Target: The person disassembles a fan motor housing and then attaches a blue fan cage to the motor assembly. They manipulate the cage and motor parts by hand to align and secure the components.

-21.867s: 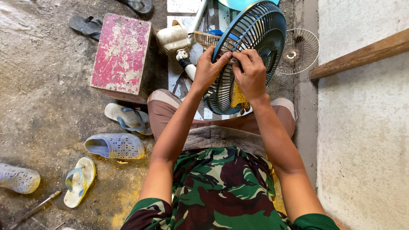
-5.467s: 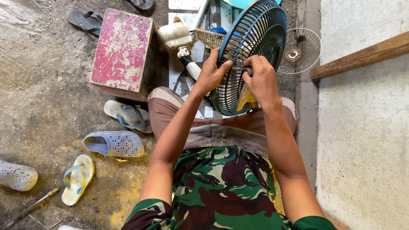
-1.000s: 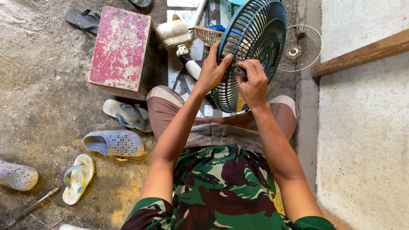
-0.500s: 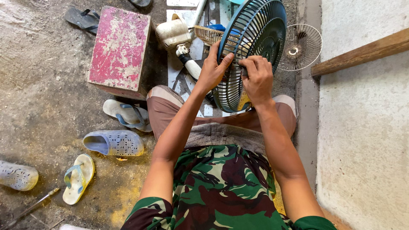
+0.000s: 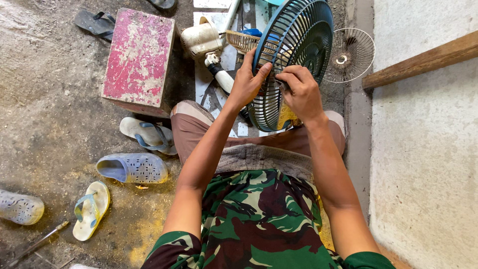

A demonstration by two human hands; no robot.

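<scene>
Blue fan guard [image 5: 294, 55] upper centre, gripped by left hand [image 5: 246, 84] at the rim. Right hand [image 5: 298, 92] pinched on its wires, likely working a clip. Next needs a steady hold.

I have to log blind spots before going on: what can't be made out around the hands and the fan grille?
Head view only:
- Right hand: fingertips press the round blue plastic fan grille; anything pinched there is too small to tell.
- Left hand: its palm covers the grille rim.
- Grille top: cut off by the frame's upper edge.
- Yellow part behind the grille: bars and right wrist hide it.
</scene>
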